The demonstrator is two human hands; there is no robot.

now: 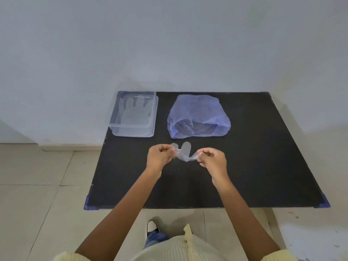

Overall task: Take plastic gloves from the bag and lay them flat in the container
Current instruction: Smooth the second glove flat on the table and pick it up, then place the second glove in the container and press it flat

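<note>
Counter (244, 166): flat matte black board, square-cornered, blue caps on the near corners. Pale tiled floor below, plain white wall behind.

Glove in hand (183, 154): thin, clear, filmy plastic, crumpled and sagging in a loose fold between both hands, above the middle of the counter. Two rounded finger tabs stand up from the fold, semi-opaque against the black. Not flat; edges bunched at each grip.

Left hand (158, 157): fingers (170, 148) curled in, thumb and fingertips pressed together pinching the glove's left edge. Right hand (211, 159): same curl, thumb and fingertips pinching the right edge. Hands near each other, glove spanning the gap.

Container (150, 129): clear rigid plastic tub, rectangular with rounded corners, at the far left of the counter, partly overhanging its left edge. Laid glove (133, 113) inside, spread flat on the bottom, fingers pointing toward the wall; how many layers lie there, cannot tell.

Bag (198, 110): soft translucent blue-violet plastic, slumped and wrinkled, just right of the container, mouth facing the person. Clear creased film shows inside the mouth.

Nothing lies between hands and container.
</note>
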